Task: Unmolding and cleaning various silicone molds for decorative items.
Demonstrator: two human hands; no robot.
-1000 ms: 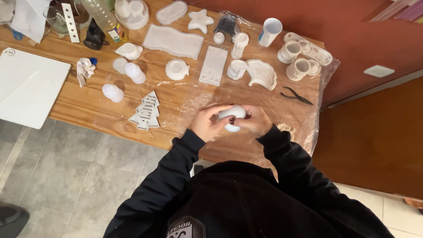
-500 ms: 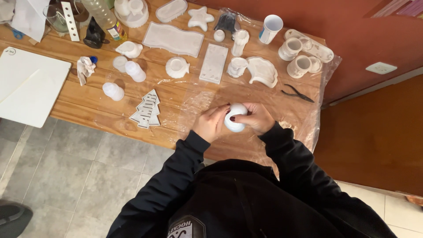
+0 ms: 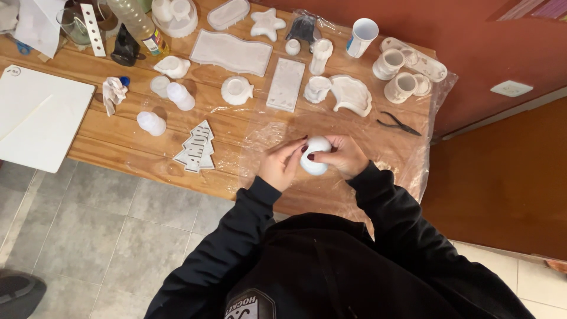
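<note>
I see my left hand point(image 3: 282, 164) and right hand point(image 3: 342, 156) clasped together around a white cup point(image 3: 314, 156) above the plastic sheet point(image 3: 390, 147) at the wooden counter's point(image 3: 88, 147) near edge, grey floor tiles point(image 3: 88, 236) below.

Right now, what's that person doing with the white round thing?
A person in black sleeves holds a small white round piece in both hands, the left hand and right hand wrapped around it, just above clear plastic sheet on a wooden table. Lots of other white pieces lie around: a star, a tree shape, cups and flat trays. Pliers sit to the right.
</note>
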